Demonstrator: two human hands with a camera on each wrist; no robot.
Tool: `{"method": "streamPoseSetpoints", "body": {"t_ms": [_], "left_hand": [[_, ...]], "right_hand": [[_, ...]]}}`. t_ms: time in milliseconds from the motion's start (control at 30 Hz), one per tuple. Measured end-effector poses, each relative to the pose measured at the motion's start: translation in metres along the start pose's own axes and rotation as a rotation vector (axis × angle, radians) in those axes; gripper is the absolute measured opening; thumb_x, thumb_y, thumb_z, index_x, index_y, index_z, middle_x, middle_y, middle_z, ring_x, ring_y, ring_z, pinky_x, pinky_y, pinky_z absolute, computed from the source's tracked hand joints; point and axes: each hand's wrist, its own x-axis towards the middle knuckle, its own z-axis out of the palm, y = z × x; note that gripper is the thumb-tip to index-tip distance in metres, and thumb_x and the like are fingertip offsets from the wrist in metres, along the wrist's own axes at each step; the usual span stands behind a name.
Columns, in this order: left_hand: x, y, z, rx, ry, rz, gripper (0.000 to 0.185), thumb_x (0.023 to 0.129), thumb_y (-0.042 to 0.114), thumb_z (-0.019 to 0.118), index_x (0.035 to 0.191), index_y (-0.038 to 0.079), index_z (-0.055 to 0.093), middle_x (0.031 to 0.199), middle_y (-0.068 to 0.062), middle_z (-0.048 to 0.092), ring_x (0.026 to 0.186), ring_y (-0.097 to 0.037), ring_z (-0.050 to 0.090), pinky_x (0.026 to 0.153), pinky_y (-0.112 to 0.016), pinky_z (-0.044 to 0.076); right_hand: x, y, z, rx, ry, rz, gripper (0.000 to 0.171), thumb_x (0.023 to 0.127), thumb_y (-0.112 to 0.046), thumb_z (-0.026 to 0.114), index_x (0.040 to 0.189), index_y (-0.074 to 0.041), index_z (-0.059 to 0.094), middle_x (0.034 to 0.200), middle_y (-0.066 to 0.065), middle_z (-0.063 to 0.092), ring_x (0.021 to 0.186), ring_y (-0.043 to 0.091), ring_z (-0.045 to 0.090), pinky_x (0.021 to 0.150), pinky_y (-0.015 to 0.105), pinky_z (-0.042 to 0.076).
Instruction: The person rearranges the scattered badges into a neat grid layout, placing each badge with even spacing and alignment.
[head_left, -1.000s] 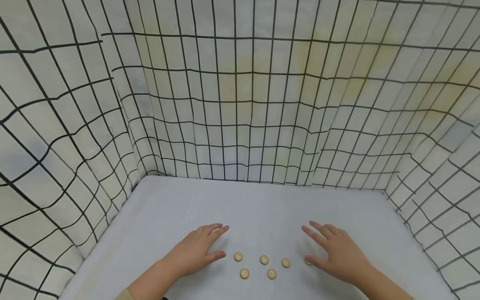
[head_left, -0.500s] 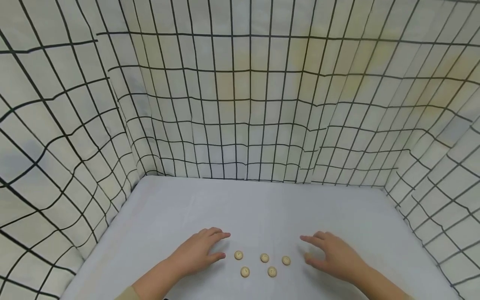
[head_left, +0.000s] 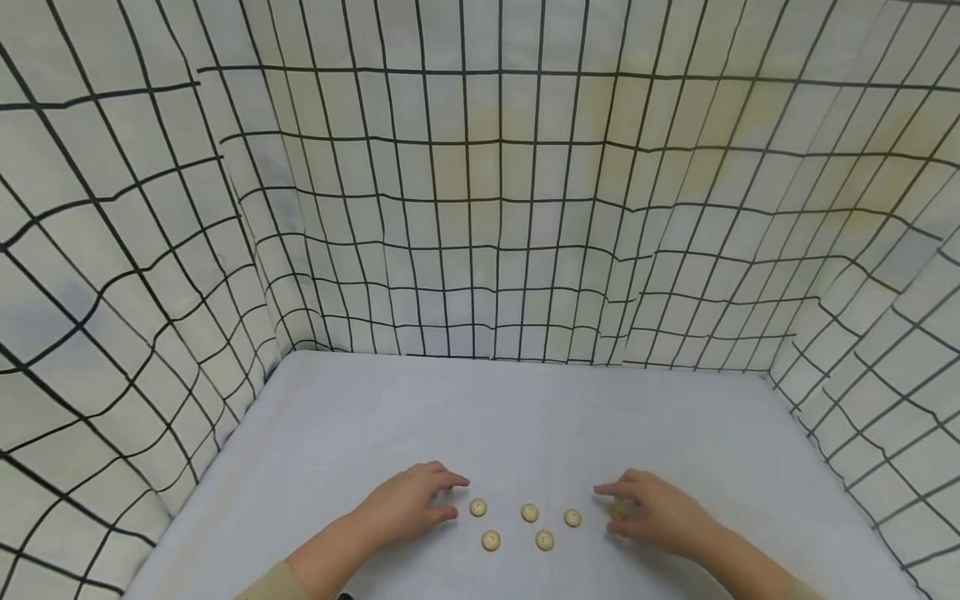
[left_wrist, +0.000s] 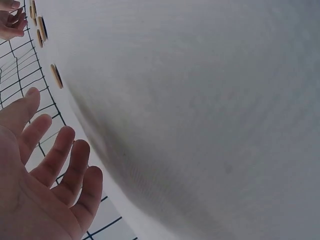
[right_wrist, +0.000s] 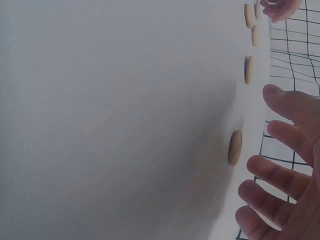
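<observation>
Head view: unlettered buttons (head_left: pixel 529 512) between relaxed left hand (head_left: pixel 408 505) and relaxed right hand (head_left: pixel 656 515).

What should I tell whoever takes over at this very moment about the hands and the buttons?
Left hand: open, resting on the white table, nothing held, just left of the nearest button.
Right hand: open, fingers over the rightmost button, not gripping it; the right wrist view shows a gap.
Five buttons lie between the hands: three in a row, two in front.
Done: nothing picked up. Left: all six buttons lie flat on the table.
</observation>
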Motion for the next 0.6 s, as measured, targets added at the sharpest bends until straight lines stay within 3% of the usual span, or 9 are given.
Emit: {"method": "streamPoseSetpoints", "body": {"t_ms": [167,600], "left_hand": [[0.004,0.0,0.002,-0.048,-0.024,0.002,0.039,0.088,0.035,0.074,0.125,0.025,0.068,0.094,0.015,0.057,0.085,-0.004,0.051,0.077,-0.033,0.047],[0.014,0.001,0.006,-0.031,-0.044,0.033,0.032,0.088,0.034,0.075,0.119,0.028,0.073,0.086,0.016,0.053,0.073,-0.001,0.046,0.066,-0.025,0.042]], "right_hand": [[0.006,0.001,0.005,-0.007,-0.019,-0.027,0.047,0.077,-0.047,0.08,0.121,-0.031,0.071,0.096,-0.018,0.056,0.084,0.001,0.05,0.077,0.032,0.05],[0.004,0.012,0.007,-0.01,0.001,-0.003,0.041,0.076,-0.041,0.082,0.113,-0.028,0.075,0.088,-0.016,0.053,0.074,0.002,0.045,0.064,0.026,0.042]]}}
